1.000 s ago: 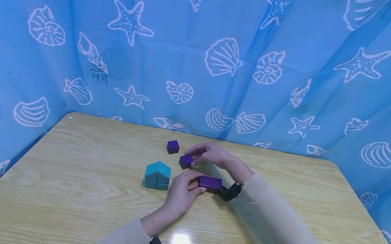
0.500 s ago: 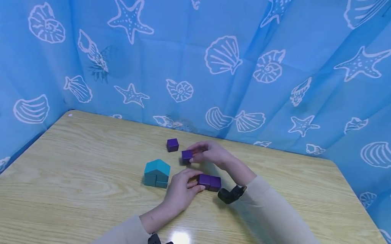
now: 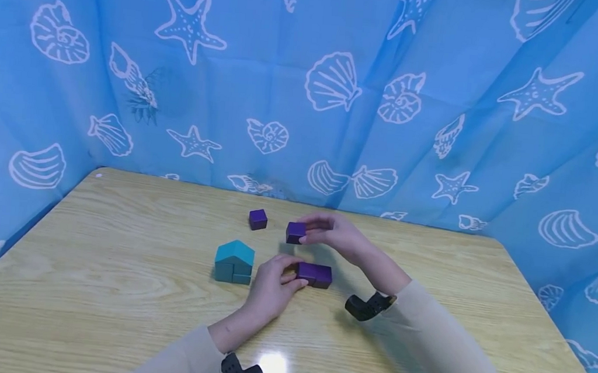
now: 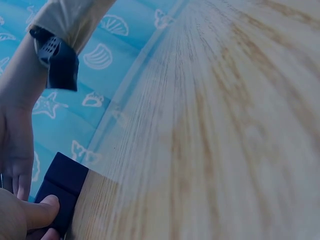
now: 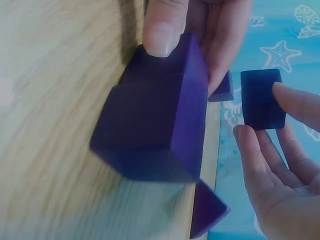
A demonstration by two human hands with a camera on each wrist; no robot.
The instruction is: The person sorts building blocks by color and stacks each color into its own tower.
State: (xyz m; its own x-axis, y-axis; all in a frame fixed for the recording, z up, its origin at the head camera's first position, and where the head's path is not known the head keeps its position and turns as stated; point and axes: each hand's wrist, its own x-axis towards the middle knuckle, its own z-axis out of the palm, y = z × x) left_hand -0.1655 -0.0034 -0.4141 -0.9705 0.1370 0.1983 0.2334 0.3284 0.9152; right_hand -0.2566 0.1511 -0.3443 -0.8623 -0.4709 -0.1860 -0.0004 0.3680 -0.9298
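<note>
In the head view, my left hand [image 3: 271, 290] grips the near end of two purple blocks [image 3: 318, 276] standing side by side on the table. Its thumb [image 5: 162, 32] presses on one of them in the right wrist view. Just beyond, my right hand [image 3: 338, 236] pinches a purple cube [image 3: 296, 233] between thumb and fingers, raised off the tabletop. That cube [image 5: 263, 100] looks nearly black in the right wrist view. Another purple cube [image 3: 258, 219] lies farther back. Left of my left hand stands a teal house-shaped stack of blocks [image 3: 234, 262].
A wooden table [image 3: 111, 289] spreads beneath everything. Behind it hangs a blue curtain [image 3: 275, 91] printed with shells and starfish. In the right wrist view, a purple piece [image 5: 207, 210] shows partly from behind the paired blocks.
My right hand has raised its purple cube off the table and shifted it right, away from the other loose cube. The left hand stays on the paired blocks. The head view has shifted slightly.
</note>
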